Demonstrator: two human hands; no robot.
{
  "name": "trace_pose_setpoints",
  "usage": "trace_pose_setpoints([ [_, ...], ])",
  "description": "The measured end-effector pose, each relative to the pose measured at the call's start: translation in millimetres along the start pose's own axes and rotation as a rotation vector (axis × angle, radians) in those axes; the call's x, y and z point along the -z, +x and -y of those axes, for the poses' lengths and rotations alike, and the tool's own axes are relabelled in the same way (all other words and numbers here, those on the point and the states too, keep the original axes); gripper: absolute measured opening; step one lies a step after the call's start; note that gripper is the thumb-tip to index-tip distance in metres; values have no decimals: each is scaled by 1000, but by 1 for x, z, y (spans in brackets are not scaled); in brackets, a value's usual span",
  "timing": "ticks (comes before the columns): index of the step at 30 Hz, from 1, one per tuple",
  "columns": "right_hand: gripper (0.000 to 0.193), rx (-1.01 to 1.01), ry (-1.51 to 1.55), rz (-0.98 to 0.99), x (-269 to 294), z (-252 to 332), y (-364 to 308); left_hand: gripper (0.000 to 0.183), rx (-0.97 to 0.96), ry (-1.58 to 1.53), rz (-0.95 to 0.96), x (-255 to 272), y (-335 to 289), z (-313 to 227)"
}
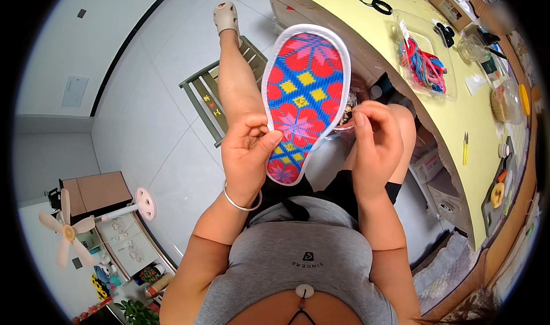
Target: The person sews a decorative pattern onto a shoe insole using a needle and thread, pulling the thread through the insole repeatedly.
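An embroidered insole (311, 96) with a white edge is held up in front of my lap. Red and pink flowers, blue bands and yellow diamonds cover its face. My left hand (247, 147) grips its left edge near the narrow end, thumb on the patterned side. To the right of the insole my right hand (376, 139) is raised, thumb and forefinger pinched together. Whatever lies in that pinch, perhaps something thin, is too small to make out.
A curved yellow table (427, 116) runs along the right. On it are a clear tray (424, 56) of coloured thread, a yellow-handled cutter (465, 148) and black rings (381, 6). My leg rests over a slatted stool (200, 101). A fan (67, 231) stands at lower left.
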State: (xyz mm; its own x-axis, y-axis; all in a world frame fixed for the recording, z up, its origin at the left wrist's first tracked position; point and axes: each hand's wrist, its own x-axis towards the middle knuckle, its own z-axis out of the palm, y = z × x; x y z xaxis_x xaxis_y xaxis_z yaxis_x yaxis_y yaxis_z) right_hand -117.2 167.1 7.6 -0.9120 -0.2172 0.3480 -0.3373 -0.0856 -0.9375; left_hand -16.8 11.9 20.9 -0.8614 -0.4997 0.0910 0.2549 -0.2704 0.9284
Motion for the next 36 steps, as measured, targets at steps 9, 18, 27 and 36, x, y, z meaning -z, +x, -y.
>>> trace_pose_setpoints([
  [9, 26, -947, 1104, 118, -27, -8, -22, 19, 194, -111, 90, -9, -4, 11],
  [18, 11, -768, 1340, -323, 62, -38, 30, 16, 209, -75, -17, 0, 0, -4],
  [27, 13, -269, 640, -570, 89, -27, 39, 15, 280, -130, -50, -1, 3, 3],
  [36, 6, -223, 171, 116, -6, -7, -17, 14, 416, -242, -61, -8, 6, 1],
])
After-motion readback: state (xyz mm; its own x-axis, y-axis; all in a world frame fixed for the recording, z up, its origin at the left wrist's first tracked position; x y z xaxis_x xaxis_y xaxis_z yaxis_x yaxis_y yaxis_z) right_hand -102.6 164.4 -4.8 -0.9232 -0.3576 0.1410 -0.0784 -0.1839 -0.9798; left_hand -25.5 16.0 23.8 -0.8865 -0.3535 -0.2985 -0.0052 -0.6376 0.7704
